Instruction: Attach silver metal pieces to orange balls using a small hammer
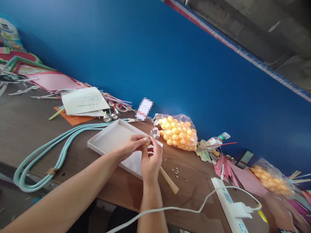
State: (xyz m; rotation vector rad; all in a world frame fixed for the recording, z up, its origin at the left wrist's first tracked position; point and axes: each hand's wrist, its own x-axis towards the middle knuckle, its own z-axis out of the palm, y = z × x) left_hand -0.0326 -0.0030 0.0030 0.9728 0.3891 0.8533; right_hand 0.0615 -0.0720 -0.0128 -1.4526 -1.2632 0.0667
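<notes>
Between the fingertips of both hands is a small shiny silver ball [148, 141], with a yellowish tint on its lower side. My left hand [131, 146] pinches it from the left, fingers closed. From the right, my right hand [152, 158] grips it with thumb and fingers bent. The fingers cover part of the ball. Both hands are above a shallow white box [107, 137], whose right side they partly hide. A wooden stick [170, 181] lies right of my right wrist, near several tiny silver pieces [176, 172] on the brown table [194, 181].
Clear bags of orange balls [176, 131] stand by the blue wall. Left lie looped light-blue cords [64, 145], silver balls [110, 117] and a paper sheet [85, 100]. A white cable [179, 209] crosses in front from a power strip [224, 200]. Another person's arm [277, 207] shows at right.
</notes>
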